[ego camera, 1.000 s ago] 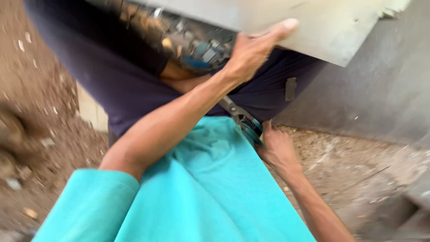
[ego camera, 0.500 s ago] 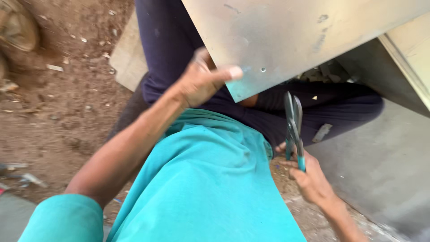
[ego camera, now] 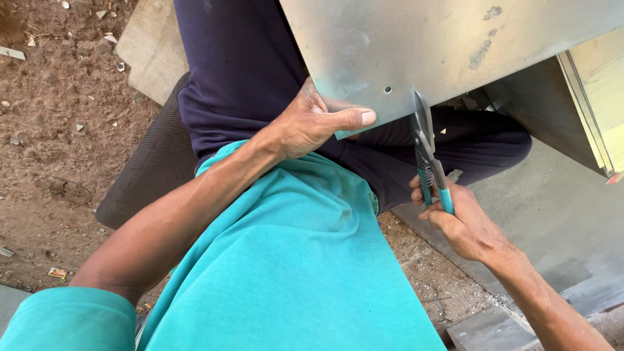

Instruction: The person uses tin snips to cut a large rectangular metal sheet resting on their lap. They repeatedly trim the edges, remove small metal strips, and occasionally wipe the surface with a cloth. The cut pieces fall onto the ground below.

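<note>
It looks like an outdoor metal workshop: bare dirt ground (ego camera: 58, 130) with scraps, concrete slab (ego camera: 559, 214), and a sheet metal panel (ego camera: 442, 45).

Soft, even daylight with no hard shadows. The metal sheet (ego camera: 448, 45) shows a dull pale sheen, no harsh glare. Sharp focus on both hands and the snips (ego camera: 426, 153). A faint shadow lies under the sheet on the dark trousers (ego camera: 260, 65). Edges look slightly stretched.

The left hand (ego camera: 312, 123) grips the metal sheet's (ego camera: 442, 52) lower edge; right of it, snips (ego camera: 426, 146) in the right hand (ego camera: 458, 218) meet that edge.
</note>
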